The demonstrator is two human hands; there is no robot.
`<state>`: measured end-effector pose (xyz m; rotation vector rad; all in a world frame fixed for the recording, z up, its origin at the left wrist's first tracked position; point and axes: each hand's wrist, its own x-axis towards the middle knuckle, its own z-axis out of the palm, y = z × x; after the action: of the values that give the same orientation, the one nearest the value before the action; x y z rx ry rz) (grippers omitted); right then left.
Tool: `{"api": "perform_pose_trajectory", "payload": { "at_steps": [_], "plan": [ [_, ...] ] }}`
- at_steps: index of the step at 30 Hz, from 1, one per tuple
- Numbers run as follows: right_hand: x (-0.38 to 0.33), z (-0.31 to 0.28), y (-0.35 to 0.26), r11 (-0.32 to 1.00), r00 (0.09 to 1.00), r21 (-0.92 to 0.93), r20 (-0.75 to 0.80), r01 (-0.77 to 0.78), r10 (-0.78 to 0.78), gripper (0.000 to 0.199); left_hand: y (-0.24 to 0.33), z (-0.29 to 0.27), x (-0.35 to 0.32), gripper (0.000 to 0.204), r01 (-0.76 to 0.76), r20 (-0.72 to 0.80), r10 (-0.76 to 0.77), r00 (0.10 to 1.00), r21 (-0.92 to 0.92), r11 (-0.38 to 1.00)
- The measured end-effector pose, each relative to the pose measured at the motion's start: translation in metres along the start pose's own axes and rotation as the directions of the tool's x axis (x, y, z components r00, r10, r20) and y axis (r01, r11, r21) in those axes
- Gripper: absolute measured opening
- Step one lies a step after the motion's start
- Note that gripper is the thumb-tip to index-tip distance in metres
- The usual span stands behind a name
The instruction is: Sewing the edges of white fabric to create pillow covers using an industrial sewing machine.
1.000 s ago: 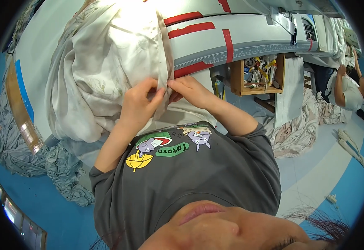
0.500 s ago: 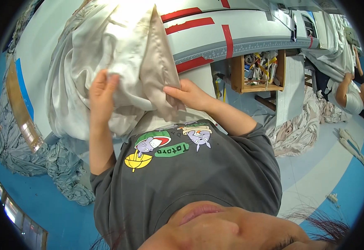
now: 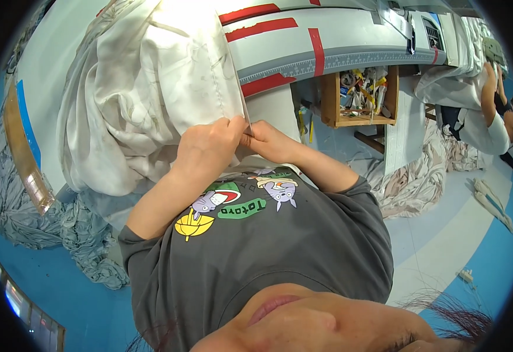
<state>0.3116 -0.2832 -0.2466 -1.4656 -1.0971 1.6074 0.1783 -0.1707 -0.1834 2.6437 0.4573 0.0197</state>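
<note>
A large piece of white satiny fabric (image 3: 133,88) lies bunched over the left part of the work table, with a stitched seam running down its right side. At the fabric's near right corner my two hands meet. My left hand (image 3: 212,144) is closed on the edge, its knuckles upward. Just right of it, my right hand (image 3: 268,141) pinches the same edge, thumb and fingers together. Between the hands the fabric edge hangs close to my body. My fingertips are partly hidden behind the left hand and the cloth.
A ruler strip (image 3: 350,60) edges the table, crossed by red tape (image 3: 316,53). Below it hangs an open wooden drawer (image 3: 359,121) of small tools. Heaped cloth (image 3: 412,188) lies on the floor at right, more (image 3: 86,234) at left. Another person (image 3: 491,117) works at far right.
My left hand has moved right and closed on the fabric's edge beside my right hand. The fabric's right flap has turned flat, its seam now facing up.
</note>
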Motion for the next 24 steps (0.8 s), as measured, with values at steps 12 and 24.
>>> {"api": "perform_pose_trajectory", "payload": {
  "at_steps": [12, 24],
  "plan": [
    [0.016, -0.064, -0.087, 0.792, 0.917, -0.546, -0.099, 0.273, -0.385, 0.02, 0.012, -0.038, 0.012, 0.02, 0.089, -0.029, -0.097, 0.995, -0.202, 0.975],
    [0.012, -0.046, -0.028, 0.726, 0.908, -0.547, 0.293, 0.416, -0.3, 0.027, -0.016, -0.012, 0.018, 0.014, 0.019, 0.119, 0.001, 0.993, -0.163, 0.987]
  ]
}}
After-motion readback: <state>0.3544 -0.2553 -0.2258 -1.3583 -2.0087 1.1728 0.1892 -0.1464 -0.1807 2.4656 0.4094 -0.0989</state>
